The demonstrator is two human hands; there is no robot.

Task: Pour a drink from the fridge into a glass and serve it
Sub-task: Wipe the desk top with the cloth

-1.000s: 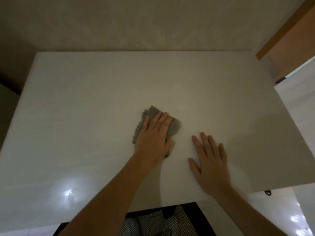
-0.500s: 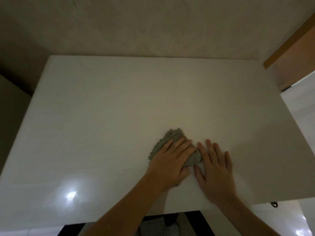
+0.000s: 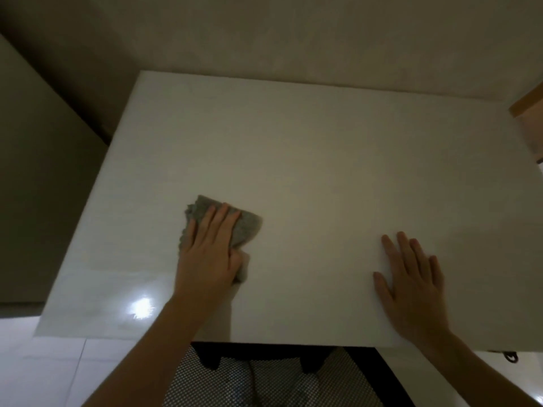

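Observation:
A white table [image 3: 323,148] fills the view in dim light. A grey cloth [image 3: 244,227] lies on it left of centre. My left hand [image 3: 210,254] presses flat on the cloth, fingers spread over it and thumb tucked at its lower edge. My right hand [image 3: 411,286] rests flat on the bare table near the front edge, fingers apart, holding nothing. No glass, drink or fridge is in view.
A beige wall runs behind the table. A dark cabinet side [image 3: 38,177] stands to the left. A black chair with a mesh seat [image 3: 258,380] sits under the front edge. An orange-brown wooden edge [image 3: 527,102] shows at the far right. White floor tiles [image 3: 44,368] lie below.
My left hand has slid the cloth to the left, away from my right hand. The right hand stays flat on the table. The camera view has shifted.

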